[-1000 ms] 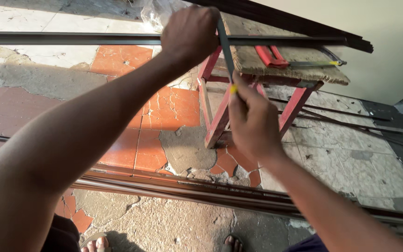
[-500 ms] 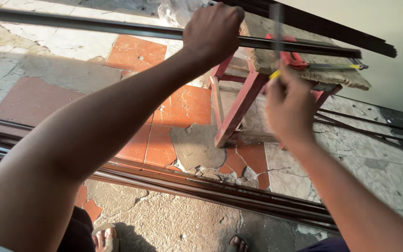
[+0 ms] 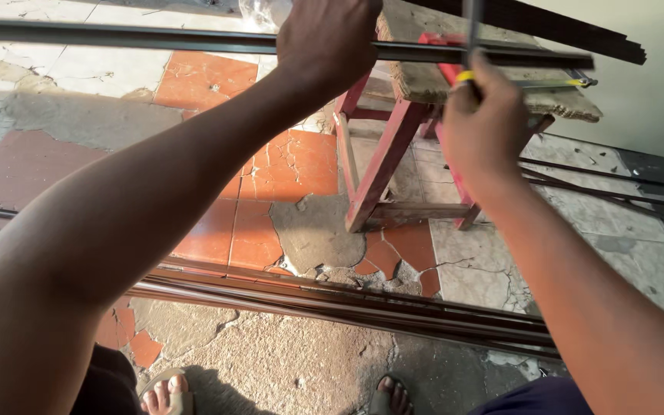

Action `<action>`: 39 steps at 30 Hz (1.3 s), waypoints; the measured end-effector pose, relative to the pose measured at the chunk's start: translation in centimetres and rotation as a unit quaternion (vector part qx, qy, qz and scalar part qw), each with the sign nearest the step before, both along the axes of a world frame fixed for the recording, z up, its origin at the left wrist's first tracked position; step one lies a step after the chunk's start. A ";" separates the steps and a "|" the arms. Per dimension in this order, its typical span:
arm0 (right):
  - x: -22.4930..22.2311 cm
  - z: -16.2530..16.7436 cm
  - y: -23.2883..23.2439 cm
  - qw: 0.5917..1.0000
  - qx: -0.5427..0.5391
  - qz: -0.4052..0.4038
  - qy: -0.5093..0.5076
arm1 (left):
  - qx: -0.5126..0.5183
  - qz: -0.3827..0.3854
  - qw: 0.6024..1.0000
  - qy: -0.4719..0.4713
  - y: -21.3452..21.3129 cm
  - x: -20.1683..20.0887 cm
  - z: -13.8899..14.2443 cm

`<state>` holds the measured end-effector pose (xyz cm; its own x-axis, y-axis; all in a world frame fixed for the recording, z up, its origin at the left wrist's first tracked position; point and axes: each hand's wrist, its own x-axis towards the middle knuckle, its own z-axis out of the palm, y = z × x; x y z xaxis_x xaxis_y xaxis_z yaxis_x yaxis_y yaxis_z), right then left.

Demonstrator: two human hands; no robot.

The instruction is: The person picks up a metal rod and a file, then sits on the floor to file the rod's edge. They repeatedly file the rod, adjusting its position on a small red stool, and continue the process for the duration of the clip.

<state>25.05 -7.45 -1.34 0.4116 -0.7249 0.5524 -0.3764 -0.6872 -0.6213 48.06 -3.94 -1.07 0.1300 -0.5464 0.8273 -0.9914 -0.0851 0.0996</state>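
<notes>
My left hand [image 3: 332, 38] grips a long dark metal bar [image 3: 117, 37] that runs across the top of the view and rests on a red wooden stool [image 3: 382, 154]. My right hand [image 3: 482, 123] is closed on a thin metal tool with a yellow band [image 3: 466, 75], held upright against the bar above the stool's worn top [image 3: 562, 100]. The tool's upper end leaves the frame.
A bundle of long dark metal strips [image 3: 363, 303] lies across the cracked orange and grey tiled floor near my sandalled feet [image 3: 167, 392]. More dark strips [image 3: 562, 27] rest at the top right by a pale wall, and thin rods [image 3: 601, 173] lie right of the stool.
My right hand has risen with the tool from below the stool's seat up to the bar. The view has shifted, so the stool sits further right.
</notes>
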 end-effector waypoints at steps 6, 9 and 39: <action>-0.8 -1.6 1.7 0.979 -0.097 0.172 0.058 | -0.001 -0.007 0.999 0.043 -0.2 -0.2 -0.6; 0.1 -0.3 0.4 0.996 0.050 0.063 -0.024 | 0.003 0.011 0.997 0.082 -0.6 -0.5 -0.7; -1.3 -1.0 3.4 0.984 -0.054 0.167 0.032 | -0.016 0.010 0.996 0.084 0.3 0.0 0.0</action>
